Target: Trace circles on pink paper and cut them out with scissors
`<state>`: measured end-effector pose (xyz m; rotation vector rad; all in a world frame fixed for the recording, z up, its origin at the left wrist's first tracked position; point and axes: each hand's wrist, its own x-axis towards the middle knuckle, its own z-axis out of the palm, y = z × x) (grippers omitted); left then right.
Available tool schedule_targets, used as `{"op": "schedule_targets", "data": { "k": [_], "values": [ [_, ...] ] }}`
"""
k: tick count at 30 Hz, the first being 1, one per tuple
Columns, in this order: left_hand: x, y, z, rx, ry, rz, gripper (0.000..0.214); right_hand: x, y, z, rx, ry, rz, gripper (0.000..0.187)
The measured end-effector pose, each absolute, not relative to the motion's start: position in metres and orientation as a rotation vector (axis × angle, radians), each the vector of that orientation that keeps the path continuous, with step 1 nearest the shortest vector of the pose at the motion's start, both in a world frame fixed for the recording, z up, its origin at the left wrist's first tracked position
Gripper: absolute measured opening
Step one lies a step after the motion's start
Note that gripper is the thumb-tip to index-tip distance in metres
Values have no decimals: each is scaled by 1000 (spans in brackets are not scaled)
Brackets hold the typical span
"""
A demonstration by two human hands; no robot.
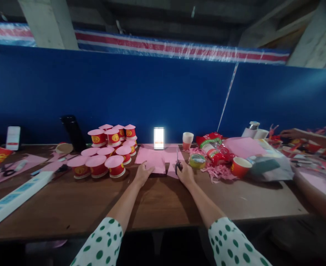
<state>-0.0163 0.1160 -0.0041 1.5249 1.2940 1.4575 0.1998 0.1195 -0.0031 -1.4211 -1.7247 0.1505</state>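
A sheet of pink paper (pixel 156 164) lies at the table's middle, over other pink sheets. My left hand (pixel 143 173) grips its left edge, thumb on top. To the right, my right hand (pixel 186 174) is wrapped around dark-handled scissors (pixel 177 162), whose blades point away from me over the pink paper. Whether the blades are apart is too small to tell. A phone (pixel 159 137) with a bright screen stands upright behind the paper. Left of my hands, several red paper cups (pixel 113 137) with pink paper discs on top stand grouped, some stacked.
Right of my hands are tape (pixel 197 161), a white-and-red cup (pixel 187 140), pink shreds (pixel 221 171), a red plastic bag (pixel 211 146) and an orange cup (pixel 240 167). A black bottle (pixel 73 132) and long white box (pixel 19 197) are left. Another person's arm (pixel 312 136) reaches in far right.
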Motion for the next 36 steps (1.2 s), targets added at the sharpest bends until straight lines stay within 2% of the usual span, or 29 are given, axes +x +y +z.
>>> {"op": "schedule_targets", "data": {
  "k": [9,16,22,31,36],
  "values": [
    [-15,114,1,1425,1201,1435,40,196,122,-2,-1195,-1750,378,30],
    [-15,120,-7,1264,984,1454,45,182,143,-3,-1094,-1380,952,44],
    [-15,121,-7,1267,968,1443,50,173,135,7,-925,-1182,1266,53],
    [-15,119,-4,1216,962,1458,51,157,136,6,-925,-1025,1284,50],
    [-11,113,6,862,758,1434,37,157,138,-3,-894,-887,1247,51]
  ]
}}
